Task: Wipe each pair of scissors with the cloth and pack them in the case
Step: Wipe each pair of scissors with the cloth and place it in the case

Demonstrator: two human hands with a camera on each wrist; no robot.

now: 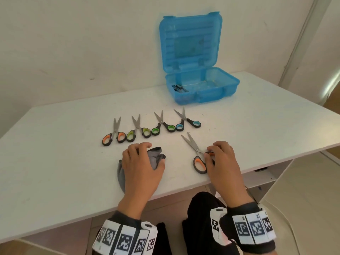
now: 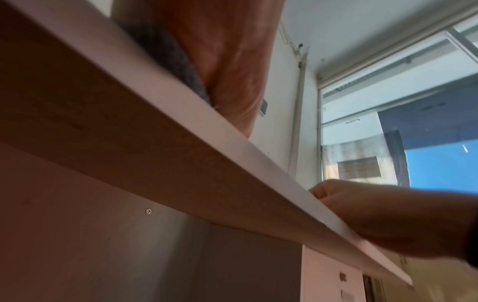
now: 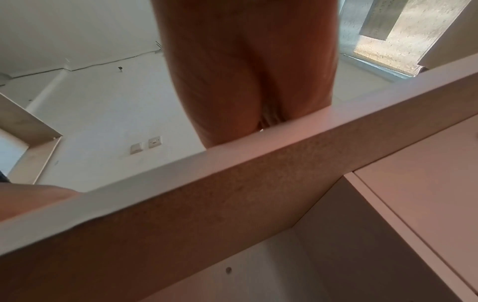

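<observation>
My left hand (image 1: 145, 159) grips a crumpled grey cloth (image 1: 156, 157) lying on the white table (image 1: 55, 162); the cloth (image 2: 168, 59) also shows under my palm in the left wrist view. My right hand (image 1: 217, 155) pinches one handle of an orange-handled pair of scissors (image 1: 197, 157), blades apart, flat on the table near the front edge. Several more pairs lie in a row behind: orange (image 1: 114, 133), lime (image 1: 138, 129), green (image 1: 161, 124) and blue (image 1: 185, 120). An open blue case (image 1: 202, 85) stands at the back with a small pair of scissors (image 1: 179, 87) inside.
The case lid (image 1: 189, 41) leans upright against the white wall. The table's front edge (image 2: 232, 143) runs just under both wrists, and the table edge (image 3: 232, 155) hides the fingers in the right wrist view. My dark-clothed knees (image 1: 202, 208) are below the table.
</observation>
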